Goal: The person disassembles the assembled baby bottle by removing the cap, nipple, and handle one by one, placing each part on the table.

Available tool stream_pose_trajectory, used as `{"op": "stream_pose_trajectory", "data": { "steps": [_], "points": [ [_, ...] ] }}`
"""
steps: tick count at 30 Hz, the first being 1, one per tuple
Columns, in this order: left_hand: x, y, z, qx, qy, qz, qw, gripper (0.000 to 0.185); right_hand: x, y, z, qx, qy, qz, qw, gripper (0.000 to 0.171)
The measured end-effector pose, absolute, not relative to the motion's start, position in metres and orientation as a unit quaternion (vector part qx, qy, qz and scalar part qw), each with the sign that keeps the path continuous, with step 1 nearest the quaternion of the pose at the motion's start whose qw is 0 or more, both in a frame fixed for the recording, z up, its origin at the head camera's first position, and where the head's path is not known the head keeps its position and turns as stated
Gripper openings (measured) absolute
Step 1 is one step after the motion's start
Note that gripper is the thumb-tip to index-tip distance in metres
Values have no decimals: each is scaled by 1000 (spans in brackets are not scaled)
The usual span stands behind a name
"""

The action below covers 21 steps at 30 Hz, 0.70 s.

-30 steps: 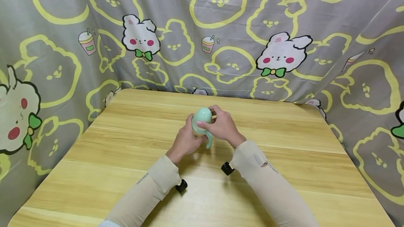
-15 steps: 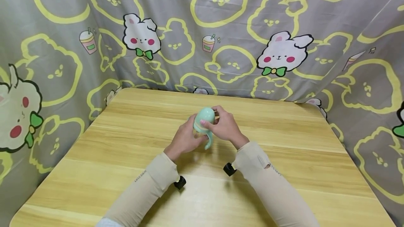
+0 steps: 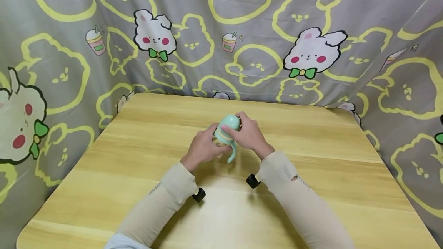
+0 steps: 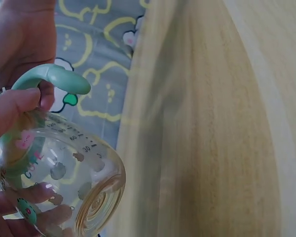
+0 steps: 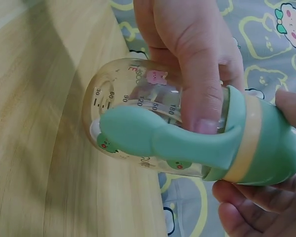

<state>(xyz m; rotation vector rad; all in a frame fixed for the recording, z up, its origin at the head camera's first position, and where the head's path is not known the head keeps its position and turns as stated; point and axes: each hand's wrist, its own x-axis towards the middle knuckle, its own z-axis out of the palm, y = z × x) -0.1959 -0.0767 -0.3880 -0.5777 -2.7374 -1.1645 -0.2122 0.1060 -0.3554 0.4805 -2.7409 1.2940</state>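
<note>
A clear baby bottle [image 3: 225, 135] with a mint-green cap [image 3: 231, 120] and green handles [image 3: 231, 156] is held tilted just above the wooden table [image 3: 311, 187]. My left hand [image 3: 209, 141] grips the clear body; its thumb [image 5: 200, 94] lies across the printed scale. My right hand [image 3: 242, 130] curls round the green cap [image 5: 271, 148], and its fingers [image 5: 246, 200] wrap the cap from below. The bottle [image 4: 64, 168] looks empty, base toward the left wrist camera, with one handle [image 4: 54, 79] arching above it.
A grey curtain [image 3: 311, 30] printed with yellow outlines and white rabbits encloses the table on the back and both sides. Black wrist-camera mounts [image 3: 199, 194] [image 3: 252, 181] sit under both beige sleeves. Bare wood lies all round the hands.
The bottle and both hands have drifted slightly right and away. The right hand now covers more of the green cap. Both grips have held.
</note>
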Motion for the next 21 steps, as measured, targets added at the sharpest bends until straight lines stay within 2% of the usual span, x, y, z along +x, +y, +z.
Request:
{"op": "stream_pose_trajectory", "data": {
  "steps": [3,14,19,21],
  "points": [
    [-193,-77,-389,-187,-907,-373,46,77,-211,106,-358,155,-888,432,25,52],
    [-193,-74,-386,-172,-914,-364,45,77,-212,108,-360,156,-886,434,35,53],
    [-192,-73,-389,-168,-915,-361,62,77,-209,107,-364,172,-891,415,60,53],
    [-188,-74,-393,-161,-919,-355,54,78,-206,105,-368,171,-897,405,49,55]
  ]
}}
